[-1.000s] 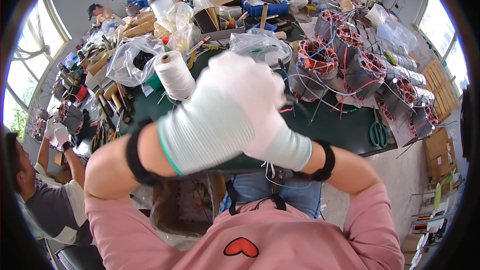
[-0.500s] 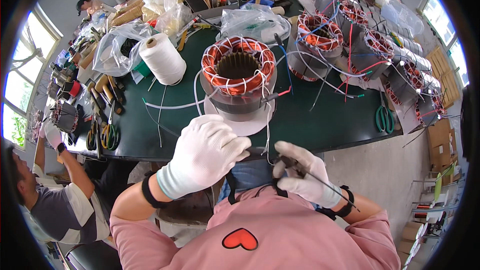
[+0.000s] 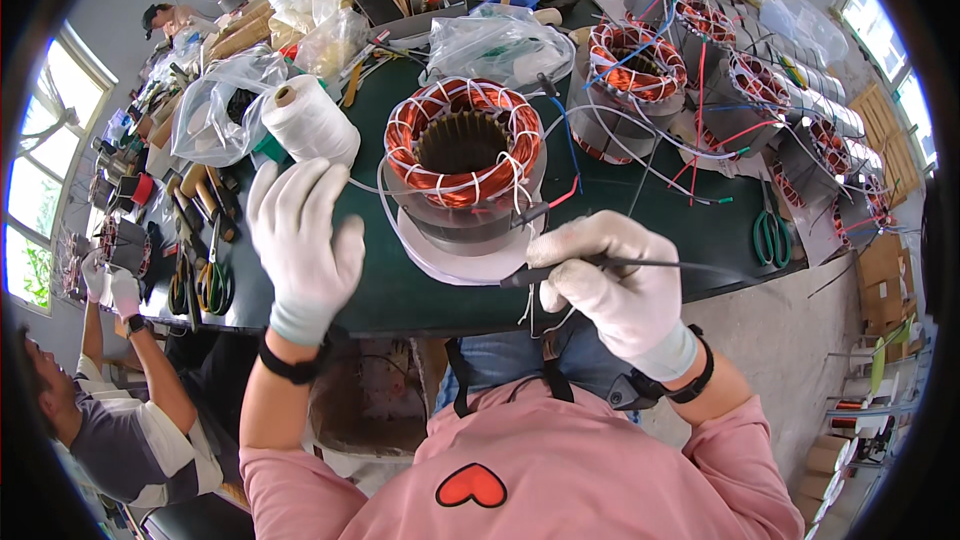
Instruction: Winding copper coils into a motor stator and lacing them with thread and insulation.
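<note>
A motor stator (image 3: 455, 210) with orange copper windings laced in white cord stands upright in front of me on a round white pad (image 3: 450, 268). My right hand (image 3: 620, 290), in a white glove, pinches a black lead (image 3: 690, 263) with a thicker black sleeved end, just at the stator's near right side. Loose white cord (image 3: 531, 305) hangs below that end. My gloved left hand (image 3: 305, 245) holds nothing; its fingers are stretched out near the white thread spool (image 3: 315, 125). A red wire (image 3: 565, 197) with a black sleeve leaves the stator on the right.
More wound stators (image 3: 635, 65) crowd the right of the green table (image 3: 400, 310). Green-handled scissors (image 3: 771, 230) lie at the right edge, other scissors (image 3: 215, 275) and hammers at the left. Plastic bags (image 3: 500, 45) lie behind. A co-worker (image 3: 120, 420) handles another stator at far left.
My left hand has let go of the black lead, moved left and opened. My right hand has risen toward the stator, still holding the lead. The spool looks more tilted.
</note>
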`<state>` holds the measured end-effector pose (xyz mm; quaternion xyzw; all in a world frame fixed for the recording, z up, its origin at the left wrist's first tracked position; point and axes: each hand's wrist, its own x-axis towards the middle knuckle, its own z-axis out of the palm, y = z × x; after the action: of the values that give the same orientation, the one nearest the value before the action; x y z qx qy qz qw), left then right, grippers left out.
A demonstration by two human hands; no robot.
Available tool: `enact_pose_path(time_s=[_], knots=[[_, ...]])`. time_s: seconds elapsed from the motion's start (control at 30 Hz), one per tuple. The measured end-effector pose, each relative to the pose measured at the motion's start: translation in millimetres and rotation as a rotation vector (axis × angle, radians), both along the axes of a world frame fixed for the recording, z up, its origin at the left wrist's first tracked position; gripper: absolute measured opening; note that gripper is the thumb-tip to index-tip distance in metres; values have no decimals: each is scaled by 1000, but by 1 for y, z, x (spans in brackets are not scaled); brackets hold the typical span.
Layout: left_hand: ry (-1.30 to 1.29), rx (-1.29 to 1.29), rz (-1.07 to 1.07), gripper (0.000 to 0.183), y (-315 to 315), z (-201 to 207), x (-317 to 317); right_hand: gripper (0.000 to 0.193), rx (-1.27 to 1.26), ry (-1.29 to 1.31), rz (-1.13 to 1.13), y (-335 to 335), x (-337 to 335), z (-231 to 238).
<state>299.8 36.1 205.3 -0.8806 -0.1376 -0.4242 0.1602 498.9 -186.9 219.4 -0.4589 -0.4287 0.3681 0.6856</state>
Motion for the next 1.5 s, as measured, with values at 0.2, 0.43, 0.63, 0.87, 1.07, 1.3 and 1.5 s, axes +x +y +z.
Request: enact_pose_path(time_s=[0.2,0.43,0.63,0.87,1.07,1.3,1.5], knots=[[64,-174,86,6,71,-38,15,18,110,-288,72,-2,-3,-17],[-319,-341,-132,22,-22,19,15,24,-183,388,92,-15,21,-70],[256,-205,-327,49,-89,17,37,24,-107,408,173,-12,9,-56],[132,-331,-311,40,-108,0,39,43,-43,225,107,-10,-1,-54],[-163,-593,-86,23,-100,23,13,38,-124,-411,-351,14,7,-68],[-496,-1089,-51,21,-66,19,-39,14,-77,196,-93,-3,8,-61],[-319,-914,-184,21,-26,-5,-71,44,180,985,359,-25,48,-69]])
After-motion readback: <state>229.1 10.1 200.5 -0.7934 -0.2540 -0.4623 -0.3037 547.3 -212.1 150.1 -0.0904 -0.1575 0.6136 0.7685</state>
